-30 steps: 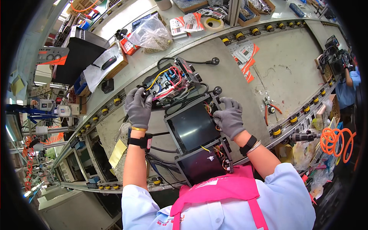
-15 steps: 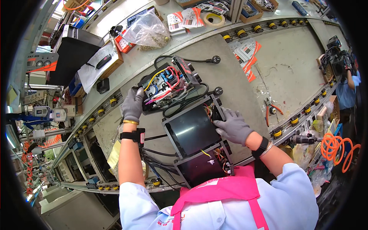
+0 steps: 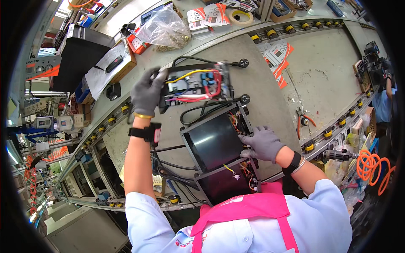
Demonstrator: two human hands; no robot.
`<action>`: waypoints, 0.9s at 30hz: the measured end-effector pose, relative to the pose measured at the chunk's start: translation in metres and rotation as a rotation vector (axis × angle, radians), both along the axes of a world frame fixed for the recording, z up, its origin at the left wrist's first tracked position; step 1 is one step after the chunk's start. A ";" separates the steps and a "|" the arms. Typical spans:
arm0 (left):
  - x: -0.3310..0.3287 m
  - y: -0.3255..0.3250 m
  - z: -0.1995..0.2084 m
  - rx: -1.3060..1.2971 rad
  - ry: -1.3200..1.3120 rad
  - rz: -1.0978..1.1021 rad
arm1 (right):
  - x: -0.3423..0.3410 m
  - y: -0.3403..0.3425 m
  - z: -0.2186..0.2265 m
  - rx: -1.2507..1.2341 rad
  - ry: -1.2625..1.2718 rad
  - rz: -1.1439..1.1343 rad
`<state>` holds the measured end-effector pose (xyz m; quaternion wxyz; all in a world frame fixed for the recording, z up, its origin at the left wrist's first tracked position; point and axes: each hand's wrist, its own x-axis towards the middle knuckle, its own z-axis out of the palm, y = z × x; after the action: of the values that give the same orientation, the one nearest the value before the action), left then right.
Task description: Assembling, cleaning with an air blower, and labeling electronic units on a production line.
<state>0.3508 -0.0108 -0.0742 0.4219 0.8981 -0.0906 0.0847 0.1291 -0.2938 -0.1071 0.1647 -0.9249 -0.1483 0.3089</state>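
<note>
Gripping the left end of an open wired unit, the gloved left hand sits in the upper middle of the frame, fingers closed around the unit's edge. The unit shows yellow, red and blue wires on its top face and lies on the grey counter, just above a black panel. A black cable with a plug runs from the unit's upper right corner.

The gloved right hand rests at centre right of the frame, fingers curled against the right edge of the black panel, touching it beside a cluster of small wires. The panel is tilted, its long side running from centre left down toward the lower middle, where a second dark section adjoins it.

Surrounding items:
- A clear plastic bag of small parts lies at the upper middle, well apart from both hands.
- Orange-handled pliers lie on the counter to the right of the right hand.
- A roll of tape lies at the top edge.
- An orange coiled hose hangs at the far right.
</note>
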 end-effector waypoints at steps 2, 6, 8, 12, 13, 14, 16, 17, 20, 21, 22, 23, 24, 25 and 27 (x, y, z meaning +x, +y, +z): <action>0.003 -0.013 0.009 0.211 -0.277 -0.103 | -0.004 -0.001 -0.002 0.006 -0.012 0.011; -0.005 -0.004 -0.001 0.125 -0.287 -0.121 | -0.021 -0.002 -0.006 0.053 -0.401 -0.115; -0.022 0.020 -0.016 0.064 -0.146 -0.060 | -0.024 0.000 -0.008 0.055 -0.399 -0.164; -0.048 0.053 -0.049 -0.097 -0.013 0.026 | -0.007 -0.002 -0.004 0.085 -0.170 -0.159; -0.051 0.058 -0.052 -0.089 -0.040 0.017 | -0.001 -0.005 -0.001 0.093 -0.043 -0.103; -0.053 0.062 -0.054 -0.003 -0.068 -0.004 | 0.011 -0.014 0.001 0.083 0.123 -0.065; -0.058 0.064 -0.053 0.068 -0.040 -0.035 | 0.047 -0.035 0.000 0.419 0.257 -0.157; -0.059 0.065 -0.050 0.069 -0.034 -0.038 | 0.060 -0.042 -0.001 0.695 0.398 -0.254; -0.056 0.065 -0.042 0.152 -0.023 -0.066 | 0.087 -0.047 -0.007 0.952 0.269 -0.595; -0.052 0.066 -0.038 0.206 0.076 -0.098 | 0.097 -0.044 -0.009 0.890 0.092 -0.683; -0.051 0.068 -0.036 0.251 0.176 -0.118 | 0.102 -0.039 -0.010 0.825 -0.079 -0.766; -0.049 0.069 -0.034 0.267 0.180 -0.129 | 0.107 -0.031 -0.011 0.827 -0.077 -0.767; -0.047 0.070 -0.033 0.308 0.252 -0.154 | 0.113 -0.021 -0.012 0.790 -0.133 -0.713; -0.046 0.073 -0.032 0.346 0.311 -0.188 | 0.119 -0.011 -0.012 0.757 -0.212 -0.642; -0.043 0.076 -0.032 0.066 0.471 -0.265 | 0.133 0.001 -0.008 0.775 -0.140 -0.631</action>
<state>0.3075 0.0657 -0.1059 0.4092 0.8867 -0.1097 -0.1855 0.2620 -0.2929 -0.1154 0.5709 -0.8141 0.0241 0.1037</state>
